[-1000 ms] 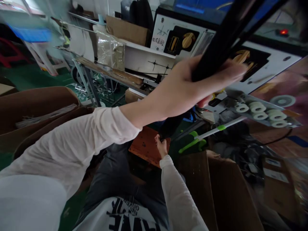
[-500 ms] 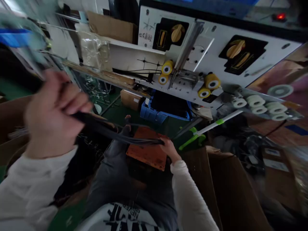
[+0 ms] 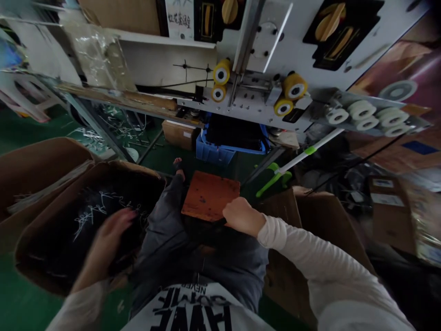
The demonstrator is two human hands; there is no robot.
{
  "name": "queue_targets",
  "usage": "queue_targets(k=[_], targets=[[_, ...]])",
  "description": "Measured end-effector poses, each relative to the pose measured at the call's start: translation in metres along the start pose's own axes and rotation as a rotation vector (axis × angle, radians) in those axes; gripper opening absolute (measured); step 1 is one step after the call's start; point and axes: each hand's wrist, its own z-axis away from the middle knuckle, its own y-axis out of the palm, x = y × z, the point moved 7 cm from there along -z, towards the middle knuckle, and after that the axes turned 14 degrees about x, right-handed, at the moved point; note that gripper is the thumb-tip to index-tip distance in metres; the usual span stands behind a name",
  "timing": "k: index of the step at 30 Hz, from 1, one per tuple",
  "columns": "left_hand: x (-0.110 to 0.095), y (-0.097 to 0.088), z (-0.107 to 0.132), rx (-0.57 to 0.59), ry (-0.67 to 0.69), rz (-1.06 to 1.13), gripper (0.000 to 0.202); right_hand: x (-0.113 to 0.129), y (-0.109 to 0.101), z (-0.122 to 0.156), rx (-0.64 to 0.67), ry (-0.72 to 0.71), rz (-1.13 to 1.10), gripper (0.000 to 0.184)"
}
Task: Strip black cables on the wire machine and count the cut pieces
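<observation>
My right hand point(image 3: 243, 215) is a closed fist above the near right corner of an orange stool top point(image 3: 211, 195). A dark bundle of black cables point(image 3: 217, 224) comes out of the fist toward my lap, and most of it is lost in shadow there. To the left, my left hand point(image 3: 112, 234) is smeared by motion, with its fingers stretched forward and nothing seen in them. It hovers over an open cardboard box point(image 3: 25, 269) that holds a dark mass of black cables point(image 3: 65, 236) with thin white strands on top.
Ahead stands a white machine panel with yellow rollers point(image 3: 221, 71) and dials point(image 3: 229, 10). Below it sits a blue crate point(image 3: 215, 154) with black contents. White spools point(image 3: 361, 110) stick out at right, above a green-and-white stand point(image 3: 292, 161). Another open cardboard box point(image 3: 285, 280) is at my right.
My left hand has let go of the stretched black cable bundle and dropped down to the left box. My right hand has turned and still holds the bundle, now lower. My view has tilted down.
</observation>
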Motion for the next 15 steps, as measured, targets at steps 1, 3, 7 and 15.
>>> queue_targets(k=[1,3,7,15], targets=[[-0.004,0.045,-0.009,0.247,-0.012,0.018,0.057,0.003,-0.006,-0.003,-0.018,0.009,-0.005,0.023],[-0.028,0.13,-0.015,0.639,0.128,0.019,0.051,0.009,-0.016,-0.008,-0.056,0.031,-0.028,0.02],[-0.056,0.232,-0.016,0.92,0.323,-0.067,0.043,0.018,-0.026,-0.015,-0.065,0.023,-0.102,0.01],[-0.043,0.234,-0.028,1.151,-0.005,0.342,0.033,-0.05,-0.066,0.046,-0.765,-0.119,-0.279,0.055]])
